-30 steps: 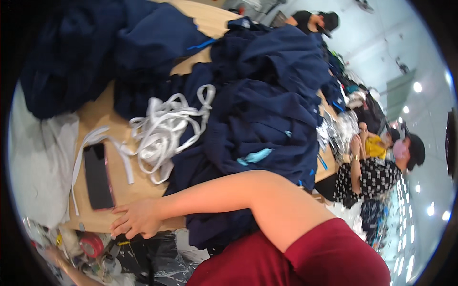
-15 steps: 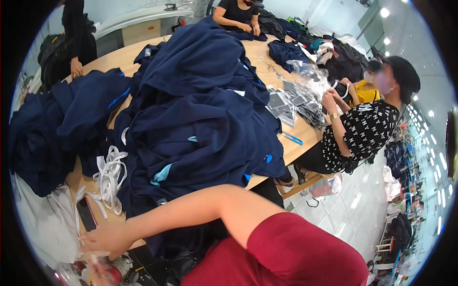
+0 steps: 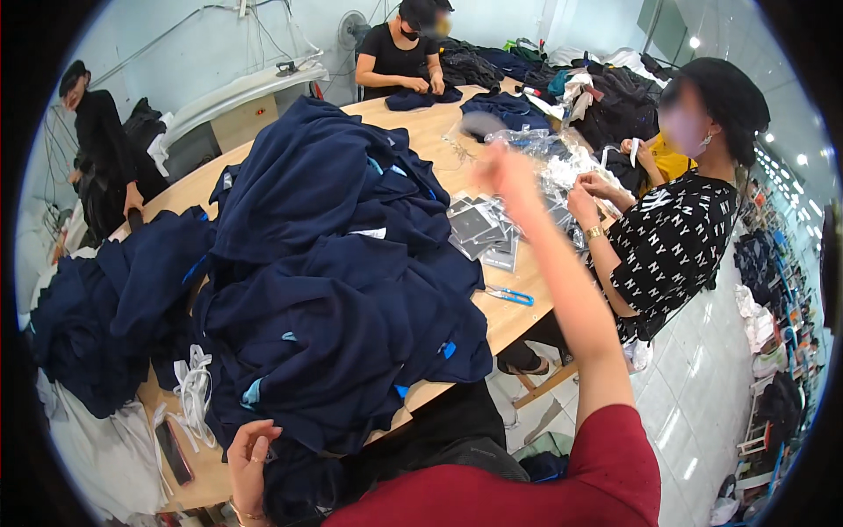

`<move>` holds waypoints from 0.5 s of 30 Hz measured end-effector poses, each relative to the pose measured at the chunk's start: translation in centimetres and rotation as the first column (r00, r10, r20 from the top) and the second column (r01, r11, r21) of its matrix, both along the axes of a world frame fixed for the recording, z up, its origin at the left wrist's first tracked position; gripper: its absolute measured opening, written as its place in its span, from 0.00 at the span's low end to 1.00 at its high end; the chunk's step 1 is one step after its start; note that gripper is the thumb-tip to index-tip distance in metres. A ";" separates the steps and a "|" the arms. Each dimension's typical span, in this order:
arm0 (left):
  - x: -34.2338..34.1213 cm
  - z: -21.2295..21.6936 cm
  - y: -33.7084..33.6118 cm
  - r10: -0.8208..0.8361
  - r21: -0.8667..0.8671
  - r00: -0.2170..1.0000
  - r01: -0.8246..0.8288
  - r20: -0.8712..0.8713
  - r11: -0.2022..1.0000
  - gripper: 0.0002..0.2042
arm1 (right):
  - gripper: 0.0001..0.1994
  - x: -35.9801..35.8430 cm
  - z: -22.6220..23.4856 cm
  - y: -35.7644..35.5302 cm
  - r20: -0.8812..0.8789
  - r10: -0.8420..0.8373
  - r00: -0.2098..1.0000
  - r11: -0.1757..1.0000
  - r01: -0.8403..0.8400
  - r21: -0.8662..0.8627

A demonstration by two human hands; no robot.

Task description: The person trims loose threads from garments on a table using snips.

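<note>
L hand (image 3: 250,452), fingers half-open and loosely bent w/ no visible grip, sits at the near edge of a pile of navy garments (image 3: 342,299); can't tell if it touches. R hand (image 3: 503,171), motion-blurred, extends over the table (image 3: 430,140) beside a blurred grey oval shape (image 3: 481,126); can't tell if it's clenched or holding. Pile lies betw. both hands, w/ grey cards (image 3: 479,224) nr R hand, phone (image 3: 174,452) left of L hand.
</note>
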State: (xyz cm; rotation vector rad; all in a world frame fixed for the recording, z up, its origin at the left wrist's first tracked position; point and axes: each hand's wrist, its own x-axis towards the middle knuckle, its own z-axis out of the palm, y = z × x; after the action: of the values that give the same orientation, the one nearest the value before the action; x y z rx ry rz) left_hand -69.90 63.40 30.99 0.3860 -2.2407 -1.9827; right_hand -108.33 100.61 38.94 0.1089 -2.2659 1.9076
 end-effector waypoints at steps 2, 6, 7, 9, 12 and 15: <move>-1.9 0.9 1.0 -0.082 -0.030 0.997 0.082 -0.004 0.996 0.11 | 0.17 -7.7 2.0 7.1 -0.323 -0.064 0.944 0.817 -0.136 -0.560; -3.0 1.4 3.0 -0.245 -0.034 0.968 0.247 0.047 0.969 0.11 | 0.25 -9.3 0.9 5.2 -0.257 -0.206 0.944 0.938 0.116 -0.326; -2.9 1.3 3.3 -0.266 -0.037 0.961 0.270 0.080 0.962 0.11 | 0.27 -7.6 -0.7 2.9 -0.212 -0.133 0.968 0.956 0.069 -0.286; -2.8 0.9 3.5 -0.274 -0.014 0.953 0.278 0.128 0.961 0.12 | 0.27 -4.2 -5.0 0.1 -0.258 0.001 0.966 0.970 -0.063 -0.234; -2.1 0.7 3.3 -0.318 -0.034 0.925 0.332 0.210 0.943 0.12 | 0.25 4.2 -7.9 -3.6 -0.128 0.263 0.956 0.951 -0.279 -0.134; -1.6 0.4 2.3 -0.300 -0.037 0.938 0.311 0.174 0.950 0.12 | 0.18 8.2 -11.2 -5.4 -0.049 0.388 0.920 0.917 -0.391 -0.078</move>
State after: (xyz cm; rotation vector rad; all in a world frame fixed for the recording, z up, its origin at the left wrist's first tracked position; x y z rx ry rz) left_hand -71.48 65.66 31.44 0.2128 -2.6007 -2.0825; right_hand -100.10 95.20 27.72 0.6204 -2.2667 2.1649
